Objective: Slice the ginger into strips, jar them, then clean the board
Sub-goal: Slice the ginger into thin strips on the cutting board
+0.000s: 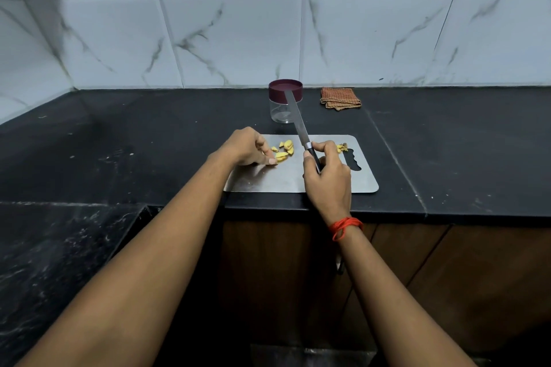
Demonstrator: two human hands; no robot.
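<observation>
A steel cutting board (268,182) lies at the front edge of the black counter. Several yellow ginger pieces (284,150) sit on its far left part. My left hand (249,147) has its fingers curled, and its thumb and fingertips pinch a ginger piece at the edge of the pile. My right hand (326,171) grips the black handle of a long knife (298,119). The blade is raised off the board and points away toward the jar. A few ginger scraps (341,147) lie beyond my right hand. A clear jar (284,104) with a maroon lid stands behind the board.
A folded orange checked cloth (340,98) lies by the tiled wall, right of the jar. The counter (447,143) stretches to both sides, with a lower dark slab (59,247) at the left. Wooden cabinet doors (417,262) are below the counter edge.
</observation>
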